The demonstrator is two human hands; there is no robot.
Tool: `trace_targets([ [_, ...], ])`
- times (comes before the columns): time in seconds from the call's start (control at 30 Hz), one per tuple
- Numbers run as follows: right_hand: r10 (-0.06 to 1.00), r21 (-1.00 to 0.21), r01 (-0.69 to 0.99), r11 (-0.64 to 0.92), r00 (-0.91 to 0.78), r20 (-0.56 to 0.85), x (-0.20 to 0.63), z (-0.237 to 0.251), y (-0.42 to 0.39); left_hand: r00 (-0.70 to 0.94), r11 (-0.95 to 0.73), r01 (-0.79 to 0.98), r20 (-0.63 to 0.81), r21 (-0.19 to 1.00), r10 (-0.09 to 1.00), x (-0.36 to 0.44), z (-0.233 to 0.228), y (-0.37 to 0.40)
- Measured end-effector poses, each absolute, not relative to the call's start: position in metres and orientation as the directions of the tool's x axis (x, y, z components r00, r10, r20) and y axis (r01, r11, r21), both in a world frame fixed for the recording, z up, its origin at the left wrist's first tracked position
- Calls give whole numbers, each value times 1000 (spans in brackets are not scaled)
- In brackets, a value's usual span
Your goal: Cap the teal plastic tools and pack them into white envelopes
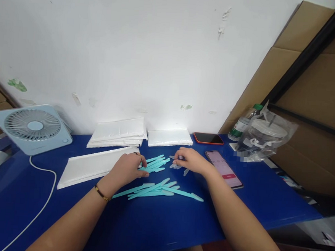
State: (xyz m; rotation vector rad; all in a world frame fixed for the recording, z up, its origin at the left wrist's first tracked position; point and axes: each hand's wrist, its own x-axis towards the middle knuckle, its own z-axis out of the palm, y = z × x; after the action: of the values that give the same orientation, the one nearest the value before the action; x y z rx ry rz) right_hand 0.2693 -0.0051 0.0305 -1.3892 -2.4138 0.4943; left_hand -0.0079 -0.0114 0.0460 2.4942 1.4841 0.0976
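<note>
Left hand (128, 166) curls at the far teal sticks (156, 164); right hand (192, 160) bends over the clear pieces (177, 166).
The sticks lie right of the left hand, the nearer one, long axes slanting away rightward; whether either grips, I cannot tell.

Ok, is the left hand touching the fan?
No, the left hand is at the farther group of teal tools, well apart from the fan.
</note>
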Motion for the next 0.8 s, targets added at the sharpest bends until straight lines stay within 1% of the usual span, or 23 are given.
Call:
trace_targets([
  [0.07, 876, -453, 761, 465, -471, 108, 269, 31, -5, 509, -453, 850, -199, 267, 838, -16, 51, -16],
  [0.13, 859, -476, 731, 488, -500, 113, 265, 32, -7, 507, -431, 857, -318, 282, 801, -22, 54, -21],
  [0.17, 848, -487, 715, 502, -518, 114, 262, 33, -9, 501, -418, 862, -356, 287, 789, -23, 54, -22],
  [0.23, 827, -502, 688, 525, -551, 109, 254, 35, -13, 501, -408, 861, -377, 302, 779, -23, 53, -23],
  [0.33, 783, -521, 638, 567, -614, 99, 238, 37, -20, 519, -433, 845, -287, 314, 805, -14, 53, -21],
  [0.4, 750, -523, 606, 599, -654, 100, 228, 37, -24, 517, -458, 843, -187, 283, 836, -5, 53, -20],
  [0.47, 720, -508, 588, 629, -687, 95, 223, 36, -25, 529, -494, 836, -108, 240, 842, 4, 53, -19],
  [0.57, 705, -480, 593, 647, -705, 79, 229, 34, -20, 554, -536, 821, -48, 194, 831, 11, 50, -18],
  [0.63, 735, -480, 624, 616, -675, 65, 240, 33, -15, 537, -526, 833, -24, 171, 843, 12, 48, -16],
  [0.7, 797, -474, 683, 556, -599, 71, 253, 33, -11, 509, -502, 851, -4, 157, 861, 10, 46, -14],
  [0.77, 854, -446, 742, 501, -508, 113, 261, 35, -9, 493, -485, 857, 1, 173, 870, 9, 45, -14],
  [0.8, 864, -435, 755, 491, -487, 131, 263, 36, -10, 495, -484, 853, -10, 194, 869, 9, 46, -15],
])
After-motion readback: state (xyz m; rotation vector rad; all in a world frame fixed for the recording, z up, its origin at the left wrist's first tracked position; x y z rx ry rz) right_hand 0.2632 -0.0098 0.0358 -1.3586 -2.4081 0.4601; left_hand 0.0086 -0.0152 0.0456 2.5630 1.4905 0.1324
